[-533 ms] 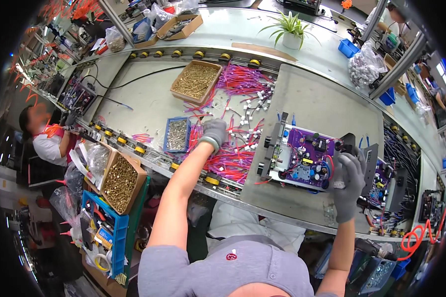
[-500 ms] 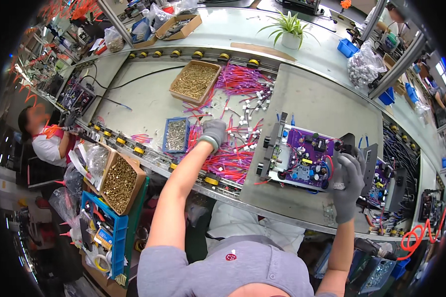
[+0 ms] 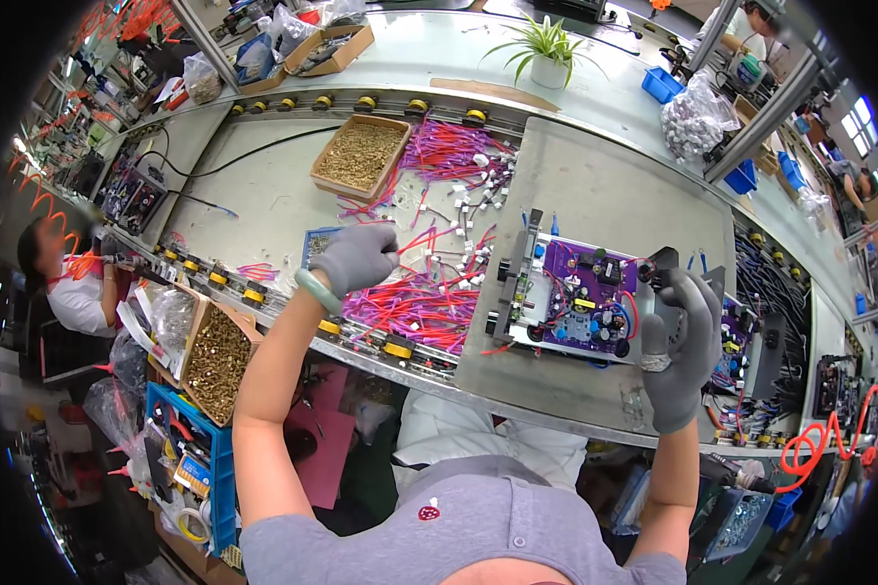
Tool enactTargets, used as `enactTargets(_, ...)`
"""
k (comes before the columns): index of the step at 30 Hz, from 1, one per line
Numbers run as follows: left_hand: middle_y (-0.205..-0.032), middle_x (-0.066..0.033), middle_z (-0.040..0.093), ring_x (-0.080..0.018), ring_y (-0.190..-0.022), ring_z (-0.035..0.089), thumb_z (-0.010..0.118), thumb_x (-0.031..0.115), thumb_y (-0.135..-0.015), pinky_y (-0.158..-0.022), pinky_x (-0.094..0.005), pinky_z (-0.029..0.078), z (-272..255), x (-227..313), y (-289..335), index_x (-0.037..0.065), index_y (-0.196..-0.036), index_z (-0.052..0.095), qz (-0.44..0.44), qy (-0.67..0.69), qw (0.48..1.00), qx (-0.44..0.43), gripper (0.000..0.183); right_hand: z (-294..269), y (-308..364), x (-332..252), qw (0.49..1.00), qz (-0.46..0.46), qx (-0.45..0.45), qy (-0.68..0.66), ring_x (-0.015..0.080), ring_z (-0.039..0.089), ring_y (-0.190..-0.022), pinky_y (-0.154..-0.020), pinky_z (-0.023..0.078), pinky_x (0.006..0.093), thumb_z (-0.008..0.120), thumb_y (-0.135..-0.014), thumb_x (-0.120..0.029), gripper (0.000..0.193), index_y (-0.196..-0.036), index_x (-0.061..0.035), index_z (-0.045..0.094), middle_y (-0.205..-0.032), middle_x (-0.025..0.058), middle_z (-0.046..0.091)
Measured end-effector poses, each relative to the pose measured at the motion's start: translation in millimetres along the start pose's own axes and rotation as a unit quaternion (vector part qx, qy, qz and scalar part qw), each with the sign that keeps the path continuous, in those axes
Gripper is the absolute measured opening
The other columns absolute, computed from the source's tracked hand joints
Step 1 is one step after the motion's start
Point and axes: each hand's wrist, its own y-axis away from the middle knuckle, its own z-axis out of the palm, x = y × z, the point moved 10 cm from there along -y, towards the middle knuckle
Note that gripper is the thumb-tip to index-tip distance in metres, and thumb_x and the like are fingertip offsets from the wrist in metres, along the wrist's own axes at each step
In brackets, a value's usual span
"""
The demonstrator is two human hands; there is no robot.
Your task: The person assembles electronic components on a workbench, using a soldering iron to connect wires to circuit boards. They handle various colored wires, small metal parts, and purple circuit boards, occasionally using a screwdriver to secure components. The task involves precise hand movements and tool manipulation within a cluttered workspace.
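My left hand (image 3: 359, 257), in a grey glove, is closed over the blue bin (image 3: 319, 240) of small metal parts and covers most of it. Red and purple wires (image 3: 410, 310) with white connectors lie beside it; one red wire runs close to its fingertips, and I cannot tell whether it is held. My right hand (image 3: 683, 341), also gloved, has its fingers curled on a black end panel (image 3: 662, 265) of an open electronic unit. Its thumb points up, apart from the fingers. The unit's purple circuit board (image 3: 587, 297) carries coils, capacitors and wires.
A cardboard box of brass-coloured parts (image 3: 360, 156) stands behind the wires. A second such box (image 3: 217, 363) is at left above a blue crate (image 3: 222, 478). Another unit (image 3: 737, 346) and black cables (image 3: 773, 317) lie right. A co-worker (image 3: 78, 283) is at far left.
My left hand has moved left from the wire pile to above the blue bin, closed. My right hand stays at the unit's black panel. The whole view has shifted slightly.
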Motion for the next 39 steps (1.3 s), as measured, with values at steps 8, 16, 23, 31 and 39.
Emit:
enactTargets(8,-0.096,-0.0049,0.065,-0.0127,-0.088,0.060,0.061,0.012,-0.091,-0.083,-0.0307,0.049,-29.7,62.1,24.7,0.002,-0.098,0.066,0.031,0.382,0.922,0.054,0.013,85.7,11.5,-29.5,0.935,0.079,-0.285,-0.195,0.0164,0.063,-0.069,-0.065,0.050,0.0315,0.073,-0.081,-0.008,0.028,-0.108,-0.0047,0.068,-0.090,0.0101,0.067)
enactTargets(16,-0.108,-0.0080,0.063,-0.0133,-0.093,0.063,0.067,0.007,-0.088,-0.083,-0.0292,0.052,-62.0,227.0,45.4,-0.004,-0.095,0.068,0.267,0.564,0.777,0.078,0.013,102.9,7.6,-6.5,0.736,0.335,-0.255,-0.530,0.0077,0.062,-0.082,-0.072,0.052,0.0252,0.071,-0.093,-0.019,0.026,-0.108,0.0015,0.064,-0.092,0.0020,0.064)
enactTargets(23,-0.082,0.0016,0.062,-0.0043,-0.074,0.054,0.063,0.009,-0.092,-0.064,-0.0229,0.044,-43.1,203.7,4.9,0.001,-0.093,0.067,0.154,0.611,0.772,0.081,0.009,49.4,9.4,61.7,0.883,0.324,-0.177,-0.289,0.0078,0.063,-0.075,-0.064,0.051,0.0247,0.065,-0.095,-0.010,0.013,-0.102,0.0006,0.067,-0.082,0.0015,0.066)
enactTargets(31,-0.084,-0.0123,0.067,-0.0219,-0.080,0.067,0.063,0.017,-0.090,-0.073,-0.0355,0.053,-17.4,254.1,-16.5,0.004,-0.103,0.059,0.218,0.238,0.943,0.078,0.018,67.6,-6.2,71.4,0.925,0.113,-0.357,-0.069,0.0278,0.067,-0.076,-0.071,0.053,0.0360,0.071,-0.084,-0.012,0.011,-0.095,-0.0101,0.069,-0.084,0.0091,0.069)
enactTargets(39,-0.090,-0.0067,0.074,-0.0273,-0.087,0.070,0.066,0.027,-0.085,-0.081,-0.0364,0.054,19.5,273.1,-29.0,0.022,-0.099,0.076,0.191,0.122,0.968,-0.109,0.017,67.3,-4.6,62.4,0.937,0.004,-0.348,0.026,0.0290,0.063,-0.088,-0.075,0.050,0.0418,0.071,-0.076,-0.012,0.012,-0.087,-0.0173,0.070,-0.092,0.0039,0.064)
